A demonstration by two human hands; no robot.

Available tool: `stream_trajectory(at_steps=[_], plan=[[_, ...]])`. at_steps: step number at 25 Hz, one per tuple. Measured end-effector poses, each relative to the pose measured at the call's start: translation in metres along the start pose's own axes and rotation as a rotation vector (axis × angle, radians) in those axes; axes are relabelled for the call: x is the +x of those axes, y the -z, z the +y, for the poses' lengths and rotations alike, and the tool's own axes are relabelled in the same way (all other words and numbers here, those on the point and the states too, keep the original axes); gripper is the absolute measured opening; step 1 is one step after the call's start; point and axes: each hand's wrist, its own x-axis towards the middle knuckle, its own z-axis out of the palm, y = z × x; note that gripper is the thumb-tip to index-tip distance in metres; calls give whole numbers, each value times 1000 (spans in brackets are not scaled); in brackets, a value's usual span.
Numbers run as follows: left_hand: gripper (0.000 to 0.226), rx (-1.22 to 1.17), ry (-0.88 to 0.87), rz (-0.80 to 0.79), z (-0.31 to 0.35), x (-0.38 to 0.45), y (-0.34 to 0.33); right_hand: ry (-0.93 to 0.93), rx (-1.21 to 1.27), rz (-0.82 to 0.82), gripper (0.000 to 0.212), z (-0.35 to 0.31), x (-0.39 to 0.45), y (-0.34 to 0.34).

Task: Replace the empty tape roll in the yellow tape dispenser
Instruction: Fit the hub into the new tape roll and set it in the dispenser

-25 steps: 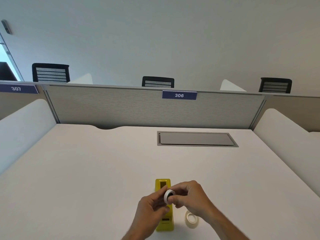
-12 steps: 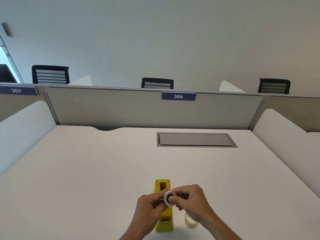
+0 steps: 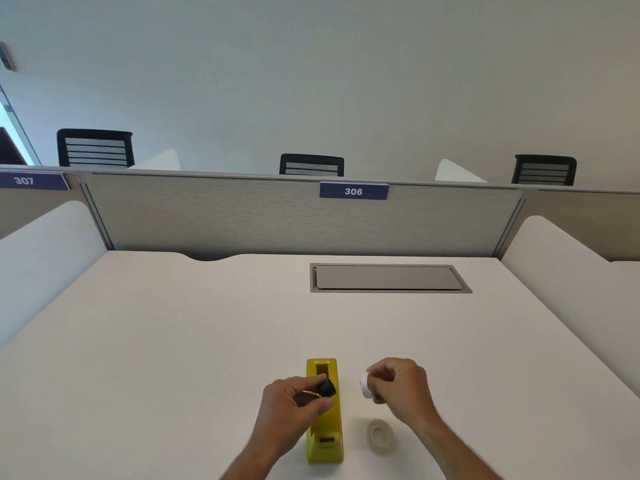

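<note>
The yellow tape dispenser (image 3: pixel 325 434) stands on the white desk (image 3: pixel 173 341) near its front edge, lengthwise away from me. My left hand (image 3: pixel 294 407) hovers over the dispenser's middle and pinches a small black spindle hub (image 3: pixel 327 388). My right hand (image 3: pixel 398 386), to the right of the dispenser, holds a white empty tape core (image 3: pixel 364 385) between its fingertips. A translucent full tape roll (image 3: pixel 380 436) lies flat on the desk below my right hand, beside the dispenser.
A grey cable hatch (image 3: pixel 389 278) is set into the desk further back. A grey partition (image 3: pixel 242 216) labelled 306 closes the far edge, with white side screens (image 3: pixel 45 251) left and right. Black chair backs (image 3: pixel 95 147) show beyond.
My hands held the white core with the black hub together over the dispenser. They have pulled apart: the left keeps the black hub, the right has carried the white core to the right.
</note>
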Motion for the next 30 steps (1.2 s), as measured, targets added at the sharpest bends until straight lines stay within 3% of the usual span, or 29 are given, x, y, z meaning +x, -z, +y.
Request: stream_trajectory(at_steps=[4, 7, 10, 15, 21, 26, 28, 30], plan=[[40, 94, -16, 1, 0, 4, 1, 62, -535, -49, 18, 22, 12, 1], [40, 158, -30, -12, 0, 4, 1, -10, -716, -95, 25, 35, 18, -3], [39, 172, -29, -21, -1, 4, 1, -89, -697, -126, 26, 43, 20, -4], [38, 166, -14, -23, -5, 5, 0, -67, -575, -29, 21, 37, 7, 3], [34, 162, -39, -27, -4, 4, -4, -40, -722, -225, 65, 33, -27, -5], [34, 141, -48, -35, 1, 0, -5, 2, -720, -218, 65, 40, -37, -8], [35, 128, -53, -34, 3, -2, -5, -27, -547, -198, 59, 38, -36, -7], [36, 115, -66, -32, 6, -5, -6, -146, -149, -181, 42, 32, -32, -4]])
